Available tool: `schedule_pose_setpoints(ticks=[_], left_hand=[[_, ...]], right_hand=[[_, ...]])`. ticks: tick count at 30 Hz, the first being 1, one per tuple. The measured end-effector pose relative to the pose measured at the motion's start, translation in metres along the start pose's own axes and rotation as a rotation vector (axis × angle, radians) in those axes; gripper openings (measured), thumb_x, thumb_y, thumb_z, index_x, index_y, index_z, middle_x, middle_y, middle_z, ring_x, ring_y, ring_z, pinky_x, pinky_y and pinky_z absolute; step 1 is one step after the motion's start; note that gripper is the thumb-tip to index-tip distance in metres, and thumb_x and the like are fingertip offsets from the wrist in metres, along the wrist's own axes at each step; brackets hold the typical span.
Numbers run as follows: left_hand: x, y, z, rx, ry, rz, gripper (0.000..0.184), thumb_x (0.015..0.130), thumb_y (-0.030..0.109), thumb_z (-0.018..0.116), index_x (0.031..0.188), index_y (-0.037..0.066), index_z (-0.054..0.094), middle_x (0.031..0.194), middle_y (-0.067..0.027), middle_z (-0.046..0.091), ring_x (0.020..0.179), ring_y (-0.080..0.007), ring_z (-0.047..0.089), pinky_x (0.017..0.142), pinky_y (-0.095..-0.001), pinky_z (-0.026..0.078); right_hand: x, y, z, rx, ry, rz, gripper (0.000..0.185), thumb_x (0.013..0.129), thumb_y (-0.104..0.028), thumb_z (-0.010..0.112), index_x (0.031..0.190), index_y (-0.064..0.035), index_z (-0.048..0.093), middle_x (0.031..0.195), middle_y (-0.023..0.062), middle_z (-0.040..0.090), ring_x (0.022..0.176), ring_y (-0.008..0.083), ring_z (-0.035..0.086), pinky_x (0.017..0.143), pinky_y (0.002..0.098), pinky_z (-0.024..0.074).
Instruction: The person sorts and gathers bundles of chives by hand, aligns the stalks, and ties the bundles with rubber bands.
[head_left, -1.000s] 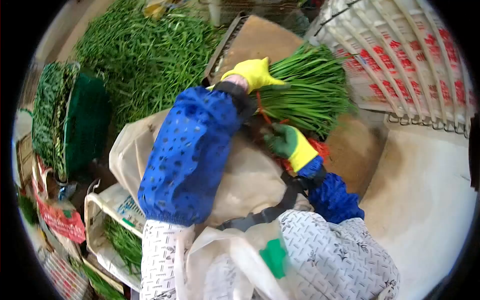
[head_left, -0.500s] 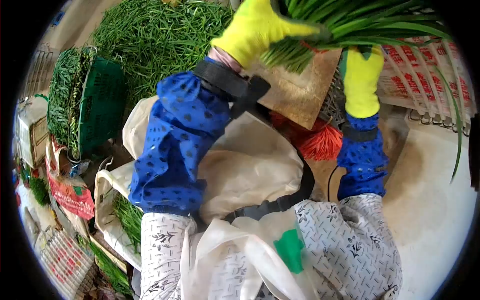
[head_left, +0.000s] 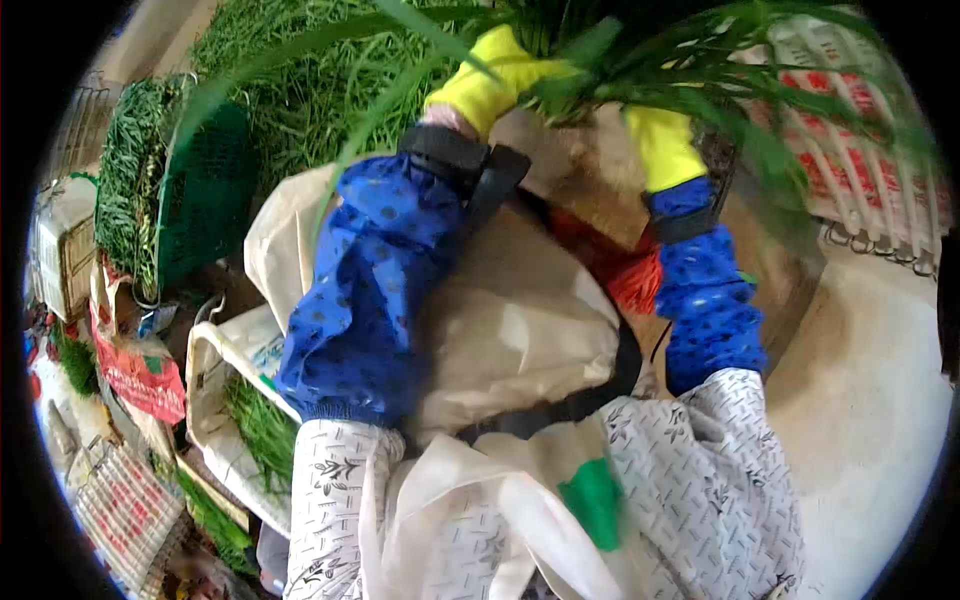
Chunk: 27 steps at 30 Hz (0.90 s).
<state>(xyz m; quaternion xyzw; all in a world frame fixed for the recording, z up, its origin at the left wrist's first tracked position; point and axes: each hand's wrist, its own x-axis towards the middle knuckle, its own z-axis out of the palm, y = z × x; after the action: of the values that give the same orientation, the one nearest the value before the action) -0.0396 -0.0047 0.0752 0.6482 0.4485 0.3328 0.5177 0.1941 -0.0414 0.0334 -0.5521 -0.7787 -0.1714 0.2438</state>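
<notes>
A bunch of long green chives (head_left: pixel 570 85) stands roughly upright at the top of the view, its leaves fanning out toward me, some blurred. My left hand (head_left: pixel 498 78), in a yellow glove, is closed around the bunch near its stem ends. On the other side, my right hand (head_left: pixel 662 148), gloved the same way, is up against the bunch; leaves hide its fingers. Below the stems lies a brownish board (head_left: pixel 610 150). Red string-like strands (head_left: pixel 635 283) hang at the near edge of this board, close to my right wrist.
A large heap of loose chives (head_left: pixel 320 80) lies at the upper left. A green basket (head_left: pixel 205 190) holding greens stands beside it, with a white crate (head_left: pixel 205 390) nearer me. At right is a ribbed rack with red-printed sheeting (head_left: pixel 850 130). A beige cloth (head_left: pixel 520 310) covers my lap.
The chives have swung from lying sideways toward the right to standing up, with leaves spreading toward me. My right hand has moved left and slightly down, closer to my left hand.
</notes>
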Motion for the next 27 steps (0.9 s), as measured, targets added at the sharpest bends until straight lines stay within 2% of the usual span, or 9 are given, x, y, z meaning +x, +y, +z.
schedule_pose_setpoints(ticks=[1, 7, 9, 11, 15, 18, 21, 25, 27], left_hand=[[0.015, -0.009, 0.003, -0.185, -0.046, 0.324, 0.084, 0.061, 0.038, 0.085, 0.128, 0.001, 0.051, 0.118, -0.017, 0.061, 0.111, -0.0275, 0.056, 0.096, -0.0384, 0.044], [0.017, 0.064, -0.049, 0.076, -0.133, 0.179, 0.079, 0.067, 0.039, 0.079, 0.129, 0.0, 0.049, 0.115, -0.0205, 0.062, 0.105, -0.0297, 0.059, 0.091, -0.0373, 0.046], [0.018, 0.094, -0.068, 0.22, -0.196, 0.194, 0.077, 0.068, 0.039, 0.077, 0.129, 0.0, 0.049, 0.114, -0.0217, 0.062, 0.103, -0.0304, 0.06, 0.089, -0.0369, 0.047], [0.012, 0.121, -0.081, 0.405, -0.26, 0.187, 0.076, 0.07, 0.039, 0.075, 0.129, -0.001, 0.048, 0.113, -0.0229, 0.062, 0.101, -0.0311, 0.061, 0.088, -0.0365, 0.048], [-0.032, 0.096, -0.059, 0.718, -0.141, 0.207, 0.071, 0.07, 0.034, 0.074, 0.126, 0.0, 0.05, 0.112, -0.0212, 0.061, 0.104, -0.0341, 0.058, 0.092, -0.04, 0.046], [-0.068, 0.029, -0.015, 1.231, -0.093, 0.215, 0.111, 0.058, 0.055, 0.079, 0.142, 0.002, 0.03, 0.141, -0.0185, 0.04, 0.126, -0.0372, 0.043, 0.104, -0.0473, 0.036], [-0.076, -0.001, 0.007, 1.339, -0.146, 0.119, 0.109, 0.059, 0.045, 0.081, 0.144, 0.003, 0.028, 0.143, -0.0169, 0.037, 0.126, -0.0362, 0.042, 0.101, -0.0495, 0.037], [-0.046, 0.009, -0.04, 0.904, -0.25, 0.051, 0.096, 0.059, 0.038, 0.083, 0.141, 0.015, 0.038, 0.126, -0.013, 0.056, 0.113, -0.036, 0.054, 0.095, -0.0409, 0.043], [-0.035, 0.01, -0.055, 1.282, 0.007, 0.362, 0.081, 0.063, 0.038, 0.081, 0.133, 0.014, 0.048, 0.119, -0.013, 0.059, 0.112, -0.0338, 0.054, 0.096, -0.0419, 0.044]], right_hand=[[-0.01, 0.003, 0.012, -0.08, 0.006, -0.013, 0.029, 0.088, -0.013, 0.054, 0.115, -0.0034, 0.06, 0.108, 0.0159, 0.064, 0.106, 0.03, 0.057, 0.1, 0.0421, 0.0371], [-0.002, -0.062, -0.059, 0.241, -0.116, -0.027, 0.022, 0.09, -0.006, 0.054, 0.11, -0.0028, 0.063, 0.107, 0.0127, 0.065, 0.107, 0.0278, 0.058, 0.099, 0.0426, 0.0404], [-0.029, -0.095, -0.056, 1.322, -0.009, 0.649, 0.015, 0.092, -0.007, 0.057, 0.102, 0.0006, 0.064, 0.096, 0.0061, 0.066, 0.089, 0.015, 0.06, 0.075, 0.0294, 0.0485], [-0.051, -0.102, -0.055, 1.527, -0.262, 1.124, 0.019, 0.084, 0.001, 0.059, 0.101, -0.0028, 0.065, 0.093, 0.011, 0.064, 0.083, 0.0166, 0.06, 0.074, 0.0275, 0.0478], [-0.064, -0.098, -0.058, 1.063, -0.217, 0.578, 0.015, 0.085, 0.0, 0.059, 0.099, -0.0027, 0.065, 0.093, 0.0103, 0.066, 0.083, 0.0172, 0.061, 0.074, 0.0271, 0.0477], [-0.047, -0.102, -0.056, 1.031, 0.018, 0.253, 0.011, 0.089, -0.004, 0.058, 0.098, -0.0036, 0.064, 0.086, 0.0079, 0.067, 0.071, 0.0175, 0.063, 0.065, 0.0268, 0.0489], [-0.023, -0.112, -0.07, 1.685, -0.325, 0.911, 0.011, 0.092, -0.01, 0.057, 0.099, -0.0038, 0.062, 0.081, 0.0073, 0.067, 0.061, 0.0148, 0.061, 0.054, 0.0253, 0.0472], [0.032, -0.116, -0.091, 1.558, -0.131, 0.64, 0.018, 0.095, -0.015, 0.054, 0.099, -0.0009, 0.064, 0.072, 0.0006, 0.058, 0.054, 0.0078, 0.05, 0.048, 0.02, 0.0383], [0.045, -0.104, -0.067, 1.596, -0.083, 0.683, 0.016, 0.094, -0.012, 0.055, 0.101, -0.0008, 0.064, 0.072, 0.0018, 0.059, 0.054, 0.0087, 0.05, 0.048, 0.0216, 0.0391]])
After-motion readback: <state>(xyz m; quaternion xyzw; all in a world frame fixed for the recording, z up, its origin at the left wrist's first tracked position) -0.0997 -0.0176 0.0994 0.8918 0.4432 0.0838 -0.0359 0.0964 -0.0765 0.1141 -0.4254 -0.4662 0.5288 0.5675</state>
